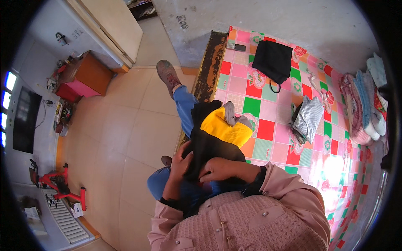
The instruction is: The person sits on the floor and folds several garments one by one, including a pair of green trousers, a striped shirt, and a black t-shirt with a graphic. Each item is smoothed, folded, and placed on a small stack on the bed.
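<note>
A black, yellow and grey shirt (226, 128) with a grey buttoned collar lies bunched over my thigh and the edge of the bed. My left hand (182, 161) grips the black part of it, thumb on top and fingers wrapped behind. Close by to the right, my right hand (215, 169) is curled at the lower edge of the same black fabric, above my lap. The cloth hides some of its fingertips. Farther up the bed lies a folded black cloth item (272, 61) with a black loop.
A checked, flowered sheet (267, 128) covers the bed. On it are a keypad phone (236, 47), a striped folded garment (307, 116) and stacked bedding (364, 106). A wooden bed rail (210, 66) borders the tiled floor (138, 125). A red exercise bike (59, 185) and cabinet (89, 75) stand leftward.
</note>
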Tool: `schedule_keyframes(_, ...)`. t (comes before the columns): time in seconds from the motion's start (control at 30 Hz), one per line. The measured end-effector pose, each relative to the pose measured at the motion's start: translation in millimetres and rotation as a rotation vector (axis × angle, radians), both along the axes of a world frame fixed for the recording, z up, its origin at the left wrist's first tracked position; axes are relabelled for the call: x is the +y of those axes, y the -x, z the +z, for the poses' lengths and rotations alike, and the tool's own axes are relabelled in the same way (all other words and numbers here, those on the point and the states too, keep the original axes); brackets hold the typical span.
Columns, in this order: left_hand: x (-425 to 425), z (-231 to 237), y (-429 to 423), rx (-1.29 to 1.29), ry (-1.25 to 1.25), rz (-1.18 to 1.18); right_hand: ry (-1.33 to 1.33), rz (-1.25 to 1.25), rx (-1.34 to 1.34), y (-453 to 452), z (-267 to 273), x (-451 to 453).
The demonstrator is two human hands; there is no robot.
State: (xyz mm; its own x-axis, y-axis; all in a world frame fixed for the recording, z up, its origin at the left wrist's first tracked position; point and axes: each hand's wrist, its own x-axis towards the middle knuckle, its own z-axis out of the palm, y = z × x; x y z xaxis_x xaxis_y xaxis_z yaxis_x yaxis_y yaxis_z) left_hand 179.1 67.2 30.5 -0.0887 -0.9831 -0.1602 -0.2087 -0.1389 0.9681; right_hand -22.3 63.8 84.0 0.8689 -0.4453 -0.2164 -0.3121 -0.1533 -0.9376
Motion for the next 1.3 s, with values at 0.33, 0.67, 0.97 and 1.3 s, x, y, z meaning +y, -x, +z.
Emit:
schedule_keyframes(0.33,2,-2,-5,0.344,-0.093,0.302,-0.501,-1.446,-0.85,151,-6,-41)
schedule_keyframes(0.67,17,15,4,0.312,-0.006,0.324,-0.674,-1.907,-0.054,274,-164,119)
schedule_keyframes(0.97,21,-20,-31,-0.089,-0.069,0.059,-0.569,-0.681,0.431,230,-153,105)
schedule_keyframes(1.3,-50,24,-4,-0.051,-0.054,0.198,-0.261,-1.918,0.124,282,-142,10)
